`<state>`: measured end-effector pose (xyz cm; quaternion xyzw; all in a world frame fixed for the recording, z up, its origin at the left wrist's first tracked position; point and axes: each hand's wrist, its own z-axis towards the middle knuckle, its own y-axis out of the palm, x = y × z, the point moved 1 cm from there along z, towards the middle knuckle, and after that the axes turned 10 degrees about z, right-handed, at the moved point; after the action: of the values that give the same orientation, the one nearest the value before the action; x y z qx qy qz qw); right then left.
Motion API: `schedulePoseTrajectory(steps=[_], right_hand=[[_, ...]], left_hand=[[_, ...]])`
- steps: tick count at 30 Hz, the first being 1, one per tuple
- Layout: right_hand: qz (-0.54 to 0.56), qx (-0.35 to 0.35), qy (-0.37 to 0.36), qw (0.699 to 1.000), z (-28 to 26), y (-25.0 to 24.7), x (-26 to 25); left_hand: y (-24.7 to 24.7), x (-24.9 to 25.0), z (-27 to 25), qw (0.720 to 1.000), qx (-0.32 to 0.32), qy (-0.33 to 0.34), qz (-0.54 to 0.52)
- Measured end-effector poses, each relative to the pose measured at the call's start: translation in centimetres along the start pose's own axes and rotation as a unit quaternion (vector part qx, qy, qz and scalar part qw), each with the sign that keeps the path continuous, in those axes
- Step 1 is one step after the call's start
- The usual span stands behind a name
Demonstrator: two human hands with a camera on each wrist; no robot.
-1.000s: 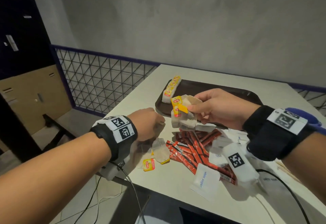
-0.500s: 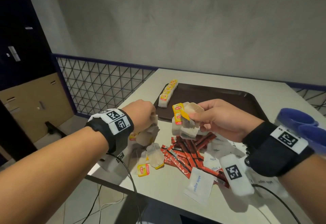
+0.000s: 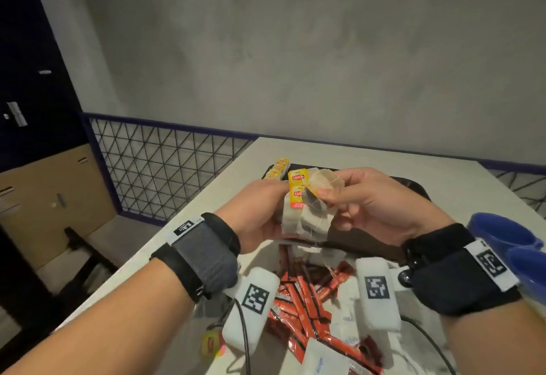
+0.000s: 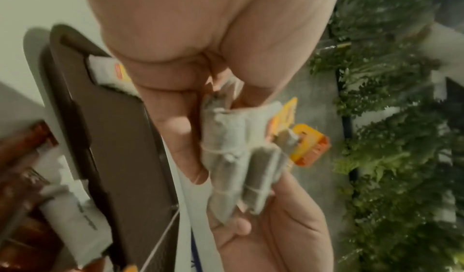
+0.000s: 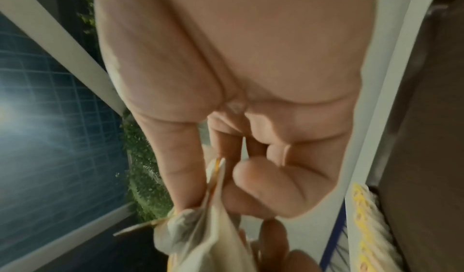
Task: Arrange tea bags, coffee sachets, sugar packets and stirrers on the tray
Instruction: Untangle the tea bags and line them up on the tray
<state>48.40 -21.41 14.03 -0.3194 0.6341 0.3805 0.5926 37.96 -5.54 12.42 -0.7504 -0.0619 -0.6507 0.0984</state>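
Both of your hands hold one bundle of tea bags (image 3: 305, 218) in the air above the near edge of the brown tray (image 3: 413, 188): in the head view your left hand (image 3: 260, 215) has its fingers curled round the bundle's left side, and your right hand (image 3: 369, 206) pinches its top right between thumb and fingertips, with yellow Lipton tags (image 3: 297, 188) standing up at the bundle's upper left. A row of tea bags (image 3: 277, 169) lies on the tray's far left corner. Nearer you than the tray, red coffee sachets (image 3: 304, 309) lie heaped on the white table (image 3: 354, 153), white sugar packets (image 3: 322, 357) lie among and beside them, and a loose tea bag tag (image 3: 211, 343) lies left of that heap. From the left wrist, your left hand (image 4: 200, 48) has a finger pressed along the side of the grey tea bags (image 4: 233, 167), your right hand (image 4: 271, 236) closes in under them, and an orange-yellow tag (image 4: 308, 147) juts out on the side away from the tray (image 4: 113, 137). From the right wrist, your right hand (image 5: 226, 78) pinches the bags' paper (image 5: 200, 232) between thumb and forefinger, the other fingers curled; the picture is blurred, and the tagged row (image 5: 369, 226) shows at the tray's edge.
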Motion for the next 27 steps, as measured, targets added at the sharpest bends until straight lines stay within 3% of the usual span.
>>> schedulePoseTrajectory(steps=[4,7,9,15,22,27], right_hand=[[-0.067,0.070,0.018,0.995,1.7,-1.8,-0.1],[-0.070,0.100,0.028,0.992,2.6,-3.2,0.2],[-0.084,0.111,0.030,0.990,3.2,-4.0,0.2],[-0.179,0.107,-0.018,0.978,3.9,-4.3,0.5],[-0.074,0.102,-0.057,0.990,4.3,-3.8,1.4],[-0.095,0.115,-0.095,0.984,4.3,-3.3,1.1]], left_hand=[[1.3,-0.3,2.2,0.996,-0.030,-0.030,-0.078],[1.3,-0.6,4.2,0.981,-0.114,-0.065,-0.146],[1.2,-0.8,5.3,0.975,-0.157,-0.053,-0.151],[1.1,-1.9,7.1,0.988,-0.113,-0.008,-0.104],[0.1,-2.7,6.6,0.969,-0.161,-0.024,-0.188],[0.0,-2.9,6.4,0.977,-0.114,0.009,-0.178]])
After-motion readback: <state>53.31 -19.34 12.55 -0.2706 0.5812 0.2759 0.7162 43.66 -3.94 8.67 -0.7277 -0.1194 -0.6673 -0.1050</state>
